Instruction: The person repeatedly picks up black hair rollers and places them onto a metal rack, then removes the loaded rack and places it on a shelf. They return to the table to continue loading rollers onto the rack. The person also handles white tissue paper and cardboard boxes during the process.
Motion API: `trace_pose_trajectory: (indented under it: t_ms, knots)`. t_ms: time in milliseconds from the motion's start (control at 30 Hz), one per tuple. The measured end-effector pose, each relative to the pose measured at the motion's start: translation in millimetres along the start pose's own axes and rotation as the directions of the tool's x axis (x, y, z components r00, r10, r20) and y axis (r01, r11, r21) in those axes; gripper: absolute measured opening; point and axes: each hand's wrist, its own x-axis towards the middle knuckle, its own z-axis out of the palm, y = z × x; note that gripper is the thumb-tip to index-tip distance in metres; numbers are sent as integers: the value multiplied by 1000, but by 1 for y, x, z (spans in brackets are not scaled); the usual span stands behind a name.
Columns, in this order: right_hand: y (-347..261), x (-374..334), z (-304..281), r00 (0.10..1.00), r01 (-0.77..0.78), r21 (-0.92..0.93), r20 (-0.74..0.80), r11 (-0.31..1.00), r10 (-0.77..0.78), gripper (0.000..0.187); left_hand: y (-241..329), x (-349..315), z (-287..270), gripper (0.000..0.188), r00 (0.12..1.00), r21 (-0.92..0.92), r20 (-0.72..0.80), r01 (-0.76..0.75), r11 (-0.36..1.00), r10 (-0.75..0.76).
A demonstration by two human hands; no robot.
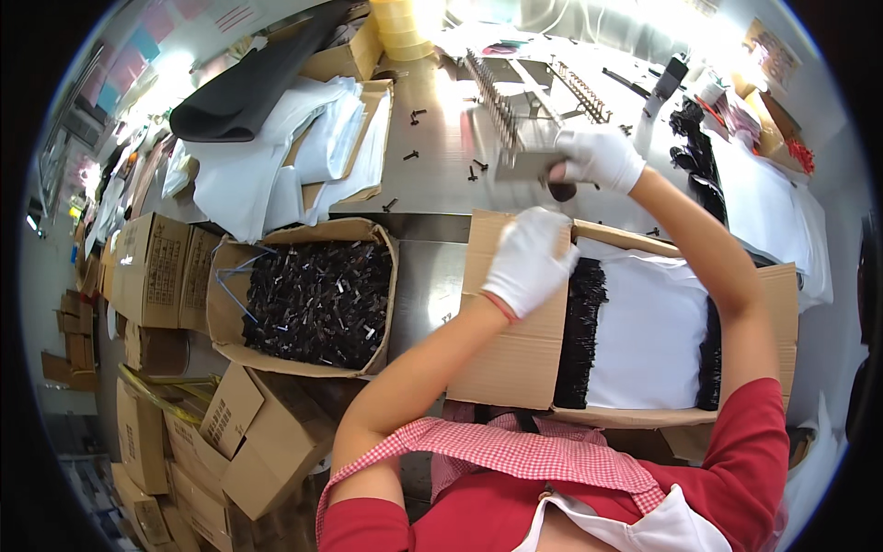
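Note:
My right hand (602, 158), in a white glove, is closed on the near end of a metal rack (526, 164) on the steel bench. Two rows of small pins or dark parts run along this rack, and a dark round knob (562, 191) sits by my fingers. My left hand (529, 262), also gloved, hovers over the carton's left flap (515, 354), thumb apart and nothing visible in it; its fingers are slightly blurred. The open carton (635, 419) in front of me holds white sheets (648, 336) with rows of black parts (579, 340) along both sides.
On the left, a carton (394, 304) is full of small black parts. White bags (244, 179) and a black sheet (221, 115) are stacked behind it. Loose black pieces (411, 155) lie on the bench (432, 189). More boxes (267, 451) stand at lower left.

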Motion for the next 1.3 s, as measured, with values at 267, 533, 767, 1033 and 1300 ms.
trace_pose_trajectory:
  t_ms: [267, 533, 767, 1033, 1300]
  knots:
    - [-48, 23, -135, 899, -93, 979, 5, 179, 439, 50, -20, 80, -116, 98, 774, 486, -567, 39, 873, 281]
    - [-104, -18, -85, 879, -251, 669, -145, 700, 454, 79, -12, 20, -230, 89, 835, 627, -350, -128, 768, 425]
    - [-162, -3, -6, 878, -302, 852, 74, 427, 473, 52, -65, -47, -274, 88, 947, 641, -297, 101, 761, 125]
    - [-41, -3, 9, 72, -39, 918, 396, -394, 915, 30, -121, -146, -340, 90, 942, 712, -198, 328, 620, -270]
    - [-100, 113, -64, 854, -181, 783, -175, 595, 490, 44, -66, -96, -269, 89, 971, 91, -232, 78, 993, -55]
